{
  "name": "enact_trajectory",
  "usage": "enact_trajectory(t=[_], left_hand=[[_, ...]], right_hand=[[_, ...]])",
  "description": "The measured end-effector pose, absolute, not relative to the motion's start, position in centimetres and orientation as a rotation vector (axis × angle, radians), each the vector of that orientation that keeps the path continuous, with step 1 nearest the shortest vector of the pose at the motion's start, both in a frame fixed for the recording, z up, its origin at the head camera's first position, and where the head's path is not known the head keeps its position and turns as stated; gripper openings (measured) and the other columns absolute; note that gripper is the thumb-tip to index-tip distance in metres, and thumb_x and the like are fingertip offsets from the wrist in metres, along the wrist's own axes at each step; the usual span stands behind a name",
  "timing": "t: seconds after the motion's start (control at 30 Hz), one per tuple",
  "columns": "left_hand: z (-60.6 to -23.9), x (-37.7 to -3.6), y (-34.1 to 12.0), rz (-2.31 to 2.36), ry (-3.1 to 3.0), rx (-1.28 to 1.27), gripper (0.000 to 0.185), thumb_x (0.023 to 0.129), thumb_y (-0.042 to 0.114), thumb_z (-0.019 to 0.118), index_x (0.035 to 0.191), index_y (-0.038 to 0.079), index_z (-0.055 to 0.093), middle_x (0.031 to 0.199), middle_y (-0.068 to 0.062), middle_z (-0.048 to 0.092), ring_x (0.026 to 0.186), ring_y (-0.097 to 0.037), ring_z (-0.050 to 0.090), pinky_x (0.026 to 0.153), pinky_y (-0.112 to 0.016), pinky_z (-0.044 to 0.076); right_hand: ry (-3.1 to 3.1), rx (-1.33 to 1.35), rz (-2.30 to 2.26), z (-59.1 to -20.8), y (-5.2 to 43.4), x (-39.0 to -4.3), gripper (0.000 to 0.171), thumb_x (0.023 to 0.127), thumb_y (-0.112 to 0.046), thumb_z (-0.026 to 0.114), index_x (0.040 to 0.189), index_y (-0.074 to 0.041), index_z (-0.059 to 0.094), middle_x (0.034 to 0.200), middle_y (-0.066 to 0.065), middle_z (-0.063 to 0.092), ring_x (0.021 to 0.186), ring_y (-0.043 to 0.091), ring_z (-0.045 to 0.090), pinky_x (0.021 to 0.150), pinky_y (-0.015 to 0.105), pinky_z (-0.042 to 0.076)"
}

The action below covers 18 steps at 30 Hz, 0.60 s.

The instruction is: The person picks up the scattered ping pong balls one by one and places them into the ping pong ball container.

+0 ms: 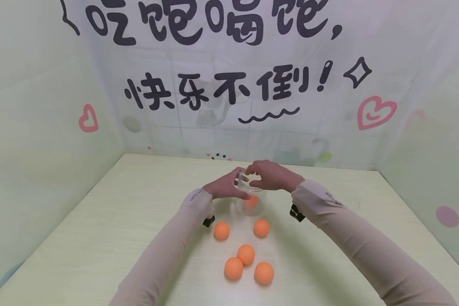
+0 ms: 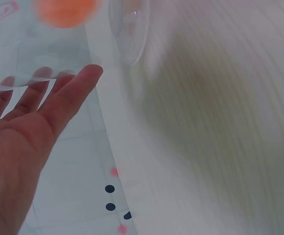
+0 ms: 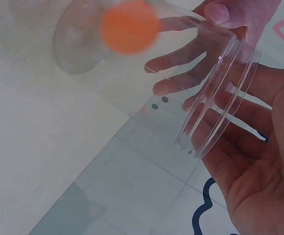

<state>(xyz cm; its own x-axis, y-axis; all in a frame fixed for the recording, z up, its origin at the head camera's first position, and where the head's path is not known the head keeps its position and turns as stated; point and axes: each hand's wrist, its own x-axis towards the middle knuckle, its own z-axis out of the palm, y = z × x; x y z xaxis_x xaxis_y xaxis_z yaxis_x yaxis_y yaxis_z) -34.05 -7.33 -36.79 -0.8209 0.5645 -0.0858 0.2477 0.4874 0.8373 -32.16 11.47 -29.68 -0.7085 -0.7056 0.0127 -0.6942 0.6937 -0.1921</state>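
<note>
A pale wooden table (image 1: 99, 238) fills the near scene, closed in by white walls printed with dark characters and pink hearts. Both sleeved arms reach forward from the near edge and meet at the table's middle. There a clear plastic jar (image 1: 250, 197) stands with one orange ball (image 1: 251, 201) inside it. The left hand (image 1: 226, 187) lies against the jar's left side, its fingers nearly straight and laid along the wall. The right hand (image 1: 272, 175) arches over the jar's mouth from the right, fingers curled around the rim.

The head view alone shows five loose orange balls (image 1: 246, 254) lying on the table nearer than the jar, all apart from both hands. The right wrist view shows the jar's threaded rim (image 3: 215, 105) resting against the right fingers, with the left fingers visible through the clear wall. In the left wrist view the left fingers (image 2: 68, 95) are spread flat against the jar.
</note>
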Motion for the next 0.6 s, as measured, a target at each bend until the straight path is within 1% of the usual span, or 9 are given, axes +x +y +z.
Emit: enact_trajectory(t=[0.33, 0.6], left_hand=[[-36.93, -33.99, -7.28, 1.295, 2.349, 0.703, 0.075, 0.079, 0.023, 0.075, 0.14, 0.01, 0.032, 0.142, -0.01, 0.043, 0.128, -0.029, 0.044, 0.102, -0.043, 0.04], [-36.97, -34.14, -7.29, 1.291, 2.354, 0.701, 0.074, 0.079, 0.021, 0.075, 0.139, 0.013, 0.033, 0.141, -0.009, 0.043, 0.128, -0.029, 0.044, 0.103, -0.045, 0.039]], right_hand=[[2.837, -1.176, -0.286, -29.78, 11.55, -32.02, 0.028, 0.089, -0.012, 0.063, 0.115, -0.004, 0.066, 0.113, 0.01, 0.067, 0.105, 0.025, 0.062, 0.093, 0.04, 0.048], [2.82, -1.196, -0.28, -29.91, 11.36, -32.19, 0.026, 0.09, -0.01, 0.062, 0.115, -0.004, 0.067, 0.113, 0.012, 0.067, 0.105, 0.026, 0.062, 0.093, 0.04, 0.049]])
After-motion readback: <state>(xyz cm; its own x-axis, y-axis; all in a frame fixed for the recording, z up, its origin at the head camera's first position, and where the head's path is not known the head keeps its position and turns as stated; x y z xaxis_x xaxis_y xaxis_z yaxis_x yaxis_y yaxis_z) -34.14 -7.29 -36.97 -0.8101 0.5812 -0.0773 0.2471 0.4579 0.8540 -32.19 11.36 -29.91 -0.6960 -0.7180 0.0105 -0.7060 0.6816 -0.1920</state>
